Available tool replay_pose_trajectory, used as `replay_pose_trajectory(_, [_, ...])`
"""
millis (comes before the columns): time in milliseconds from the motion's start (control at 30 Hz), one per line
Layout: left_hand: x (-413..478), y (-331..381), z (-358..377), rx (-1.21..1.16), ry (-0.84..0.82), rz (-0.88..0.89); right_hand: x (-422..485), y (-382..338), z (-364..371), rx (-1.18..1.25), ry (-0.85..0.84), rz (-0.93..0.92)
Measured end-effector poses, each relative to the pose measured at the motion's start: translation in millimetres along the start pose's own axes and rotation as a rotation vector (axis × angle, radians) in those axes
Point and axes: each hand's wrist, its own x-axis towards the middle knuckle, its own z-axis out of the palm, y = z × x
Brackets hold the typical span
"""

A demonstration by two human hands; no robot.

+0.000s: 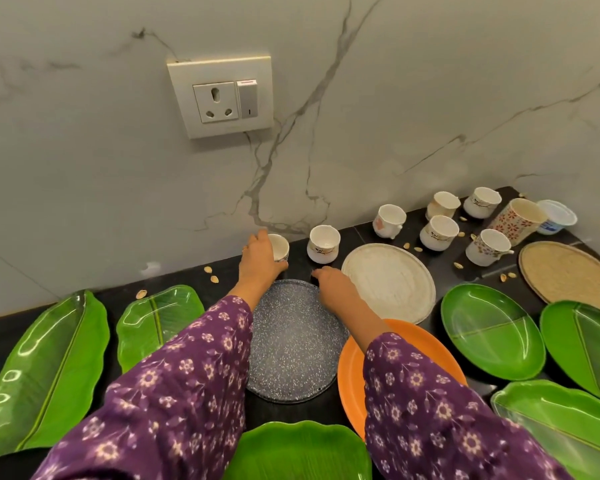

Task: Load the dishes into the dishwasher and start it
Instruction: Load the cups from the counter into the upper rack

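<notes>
Left hand (260, 258): fingers wrapped round small cup (280, 248), far on counter (354, 233) by wall. Right hand (331, 282): fingers curled down, holding nothing, near side of second cup (323, 244), just left of white plate (388, 282). Dishwasher unseen.

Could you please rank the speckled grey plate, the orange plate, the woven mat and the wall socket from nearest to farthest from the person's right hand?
From the right hand:
1. Speckled grey plate: directly under the fingertips, at its far rim.
2. Orange plate: nearer the person, under the right forearm.
3. Wall socket: up on the marble wall, to the left.
4. Woven mat: far right of the counter.
</notes>
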Motion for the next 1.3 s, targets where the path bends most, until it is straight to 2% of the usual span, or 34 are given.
replay_pose_trajectory(167, [-13.0,5.9,-9.0,-0.056,0.060,0.069,-5.0,0.0,-0.8,0.022,-0.009,-0.011])
replay_pose_trajectory(233, [-24.4,10.7,-16.4,-0.075,0.085,0.111,-6.4,-1.1,-6.5,0.031,-0.070,-0.011])
replay_pose_trajectory(300, [-37.6,14.3,-23.6,-0.105,0.112,0.153,-10.2,-1.0,-15.8,0.141,-0.139,0.010])
replay_pose_trajectory(333, [-45.7,15.8,-27.0,-0.120,0.120,0.176,-15.4,-0.1,-20.1,0.275,-0.127,0.038])
replay_pose_trajectory(467, [-74.9,19.1,-36.6,-0.134,0.121,0.254,-56.9,0.2,-29.7,1.025,0.095,0.219])
replay_pose_trajectory(567, [-98.4,24.7,-36.0,-0.123,0.087,0.310,-101.5,0.4,-30.7,1.425,0.051,0.291])
replay_pose_trajectory(700, [-138.5,46.8,-26.2,-0.183,-0.003,0.407,-165.4,9.9,-31.6,1.826,-0.105,0.372])
replay_pose_trajectory(800, [-177.9,68.5,-17.3,-0.226,-0.077,0.555,-213.2,18.4,-24.0,1.955,-0.073,0.425])
replay_pose_trajectory(1000, [-273.7,102.9,7.3,-0.273,-0.239,0.864,-322.9,36.0,6.9,2.109,0.112,0.518])
replay_pose_trajectory(1133, [-342.9,118.1,30.2,-0.281,-0.412,1.015,-410.6,40.4,33.8,2.306,0.380,0.501])
replay_pose_trajectory(1300, [-438.1,130.1,64.7,-0.213,-0.659,1.175,-525.4,40.3,74.1,2.338,0.774,0.647])
